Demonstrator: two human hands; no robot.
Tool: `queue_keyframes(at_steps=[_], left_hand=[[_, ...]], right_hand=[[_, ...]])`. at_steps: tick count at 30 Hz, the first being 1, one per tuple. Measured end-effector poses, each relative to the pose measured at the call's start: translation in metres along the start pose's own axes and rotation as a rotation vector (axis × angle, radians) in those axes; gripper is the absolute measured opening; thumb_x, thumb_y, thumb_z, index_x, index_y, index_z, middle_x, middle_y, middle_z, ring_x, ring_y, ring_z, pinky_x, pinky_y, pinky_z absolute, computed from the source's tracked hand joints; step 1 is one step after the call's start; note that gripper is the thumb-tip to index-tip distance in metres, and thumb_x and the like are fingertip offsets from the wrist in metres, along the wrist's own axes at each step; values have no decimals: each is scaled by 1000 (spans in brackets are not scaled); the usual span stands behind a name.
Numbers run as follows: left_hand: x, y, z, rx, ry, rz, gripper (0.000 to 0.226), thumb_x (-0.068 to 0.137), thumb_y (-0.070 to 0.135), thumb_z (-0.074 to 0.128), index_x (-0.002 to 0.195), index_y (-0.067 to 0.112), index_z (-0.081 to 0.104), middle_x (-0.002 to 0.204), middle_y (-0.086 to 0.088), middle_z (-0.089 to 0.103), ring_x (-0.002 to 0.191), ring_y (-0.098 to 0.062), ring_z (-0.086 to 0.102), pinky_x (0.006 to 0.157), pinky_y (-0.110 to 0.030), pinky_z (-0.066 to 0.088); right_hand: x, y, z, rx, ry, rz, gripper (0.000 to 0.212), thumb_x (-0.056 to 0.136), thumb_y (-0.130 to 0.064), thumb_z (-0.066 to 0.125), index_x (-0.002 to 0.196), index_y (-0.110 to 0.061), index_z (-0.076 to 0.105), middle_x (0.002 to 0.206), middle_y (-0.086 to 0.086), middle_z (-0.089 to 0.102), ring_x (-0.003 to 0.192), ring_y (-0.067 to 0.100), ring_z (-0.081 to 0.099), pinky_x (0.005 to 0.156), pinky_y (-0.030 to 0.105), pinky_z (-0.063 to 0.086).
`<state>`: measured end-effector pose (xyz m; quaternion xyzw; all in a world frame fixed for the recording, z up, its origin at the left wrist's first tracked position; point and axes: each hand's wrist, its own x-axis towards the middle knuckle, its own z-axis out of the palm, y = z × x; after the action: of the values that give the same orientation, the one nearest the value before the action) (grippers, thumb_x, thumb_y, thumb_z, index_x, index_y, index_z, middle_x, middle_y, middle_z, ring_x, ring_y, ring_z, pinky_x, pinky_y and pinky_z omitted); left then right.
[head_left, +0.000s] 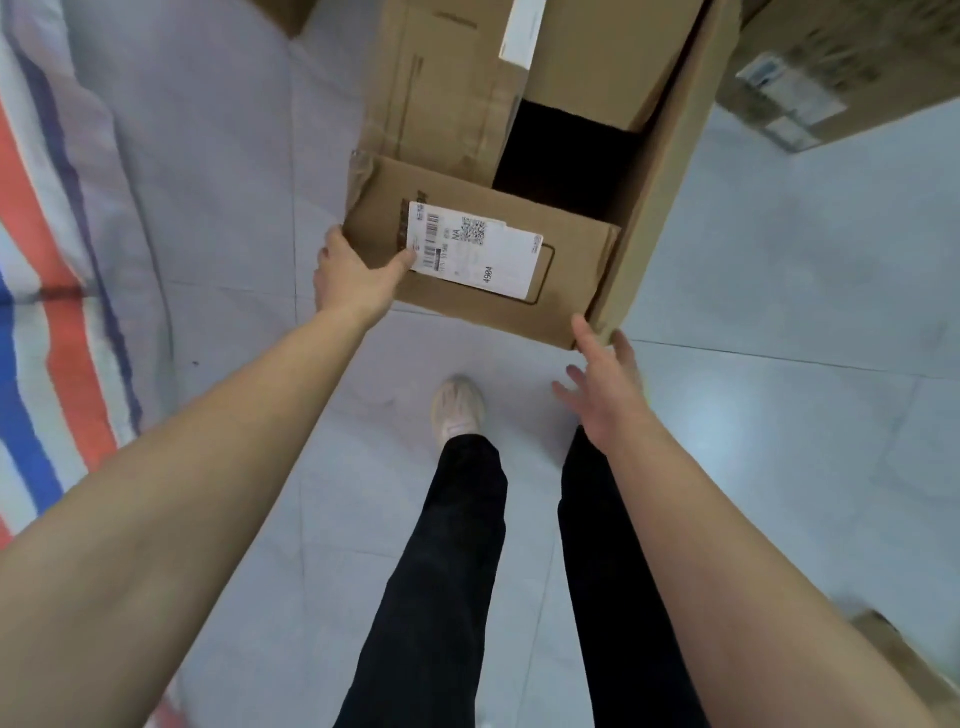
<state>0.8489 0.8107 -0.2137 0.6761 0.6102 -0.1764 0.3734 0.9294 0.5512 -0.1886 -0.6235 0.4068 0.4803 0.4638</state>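
A small brown cardboard box (566, 280) with a white shipping label (475, 249) sits in the near end of a larger open carton (670, 156). My left hand (353, 275) grips the small box at its left corner, thumb on top by the label and fingers round the side. My right hand (605, 387) hovers with fingers spread just below the box's near right corner, holding nothing. Whether its fingertips touch the cardboard I cannot tell.
Pale floor tiles (779, 415) lie below. A striped red, white and blue sack (52, 322) fills the left side. Another carton (831, 67) with labels stands at the upper right, and a cardboard corner (904, 660) shows at the lower right. My legs and shoe (457, 410) are beneath.
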Motion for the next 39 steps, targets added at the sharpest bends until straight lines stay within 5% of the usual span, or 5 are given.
queue_keyframes(at_steps=[7, 16, 20, 32, 39], left_hand=[[13, -13, 16, -25, 70, 72, 95, 76, 49, 81, 149, 17, 30, 146, -9, 46, 133, -29, 47, 113, -42, 39], [17, -23, 24, -104, 74, 115, 91, 80, 43, 81, 150, 21, 26, 147, -6, 43, 131, -22, 47, 113, -36, 38], [13, -23, 26, -174, 69, 58, 99, 73, 47, 84, 152, 17, 32, 147, -2, 46, 132, -18, 48, 114, -36, 39], [-88, 21, -55, -361, 199, 14, 88, 42, 66, 83, 113, 22, 58, 120, 0, 63, 106, -17, 64, 96, -40, 53], [-207, 34, -191, -377, 362, -100, 100, 60, 52, 90, 140, 15, 45, 141, -7, 50, 125, -27, 53, 106, -42, 46]], right_hand=[[24, 3, 18, -252, 68, -271, 66, 69, -52, 86, 123, -47, 48, 136, 1, 52, 121, 20, 59, 99, 47, 55], [43, -7, 27, -750, 79, -306, 114, 82, -44, 80, 159, -42, -4, 166, 16, 12, 148, 26, 33, 112, 35, 33], [48, -15, 30, -567, 96, -293, 124, 48, -57, 85, 155, -29, 28, 146, 1, 49, 126, 23, 57, 104, 46, 52], [-99, -65, -6, -858, 280, -533, 71, 70, -71, 76, 119, -23, 61, 100, -10, 66, 104, 23, 66, 78, 32, 46], [-247, -80, 7, -1009, 104, -641, 77, 59, -88, 66, 102, -23, 66, 86, -6, 72, 76, 24, 72, 70, 35, 58]])
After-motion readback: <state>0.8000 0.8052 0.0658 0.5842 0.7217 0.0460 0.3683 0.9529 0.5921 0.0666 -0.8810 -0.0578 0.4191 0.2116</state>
